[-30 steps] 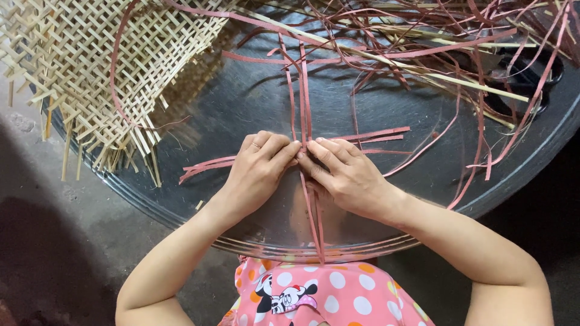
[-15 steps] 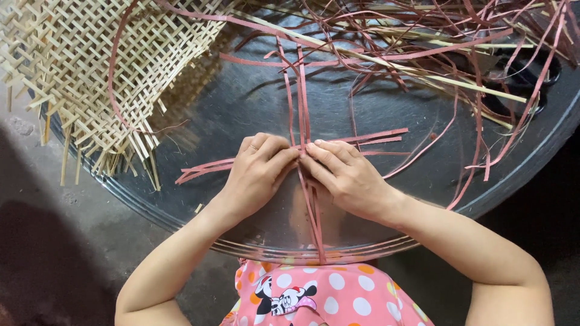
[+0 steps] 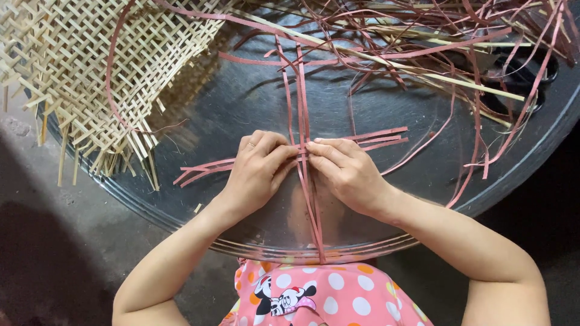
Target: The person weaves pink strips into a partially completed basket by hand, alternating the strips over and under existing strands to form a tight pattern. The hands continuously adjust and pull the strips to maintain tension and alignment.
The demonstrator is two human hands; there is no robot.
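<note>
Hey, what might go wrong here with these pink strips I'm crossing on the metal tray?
The crossed thin pink strips are pinned only by the left hand and right hand; on the smooth round metal tray they may slide apart if the pressure eases. The loose tangle of pink strips lies close and might snag them.

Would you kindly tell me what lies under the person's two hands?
Under the left hand and right hand, crossed pink strips lie on the round metal tray. The crossing itself is covered by the fingers.
</note>
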